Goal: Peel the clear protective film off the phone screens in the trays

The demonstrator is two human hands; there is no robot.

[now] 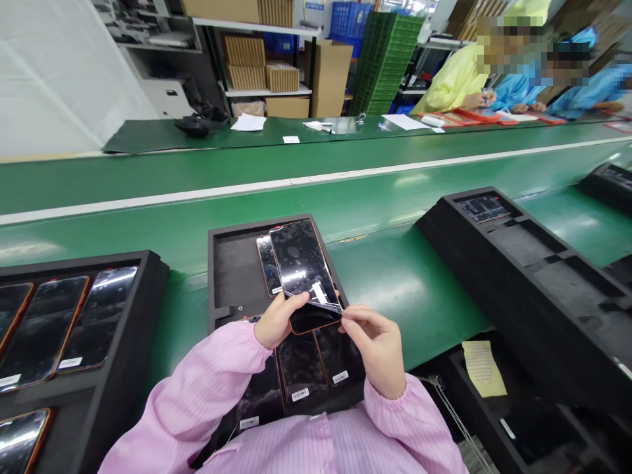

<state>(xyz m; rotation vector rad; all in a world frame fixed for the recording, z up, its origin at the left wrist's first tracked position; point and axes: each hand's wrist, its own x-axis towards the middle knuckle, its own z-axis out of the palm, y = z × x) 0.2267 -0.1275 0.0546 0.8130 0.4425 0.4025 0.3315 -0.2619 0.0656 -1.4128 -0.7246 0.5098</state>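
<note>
A smartphone [299,253] with an orange edge is tilted above a black foam tray [230,263], with my left hand [280,320] closed around its left side, thumb on the screen. A clear protective film [326,304] covers the upper screen, and its lower edge is lifted off the glass. My right hand [378,345] pinches that film at the phone's lower right corner. Beneath, several phones lie in the tray, among them a phone [301,365] with a white barcode label and a partly covered phone [268,263] behind the held one.
At left, another foam tray [121,322] holds several phones. A long foam tray [523,247] stands at right, and a yellow note [484,368] lies on a lower tray. Across the green conveyor belt [237,197], people in a yellow smock [451,76] and blue smocks sit at the bench.
</note>
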